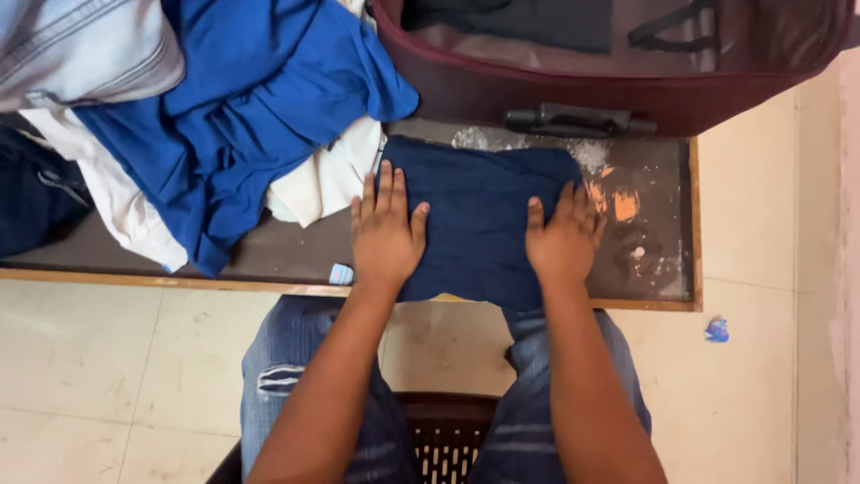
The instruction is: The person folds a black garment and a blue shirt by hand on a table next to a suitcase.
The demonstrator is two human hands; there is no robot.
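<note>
A folded dark navy garment (479,220) lies on a worn dark wooden table (649,260), its near edge hanging slightly over the table's front. My left hand (385,231) rests flat on the garment's left edge, fingers together and pointing away from me. On the garment's right edge my right hand (564,237) presses down flat, fingers spread a little. Neither hand grips anything.
A heap of clothes sits at the left: a bright blue garment (260,108), white cloth (322,179), light denim (81,49). An open maroon suitcase (573,90) stands behind the table. A small blue scrap (717,330) lies on the tiled floor. I sit on a brown chair (448,435).
</note>
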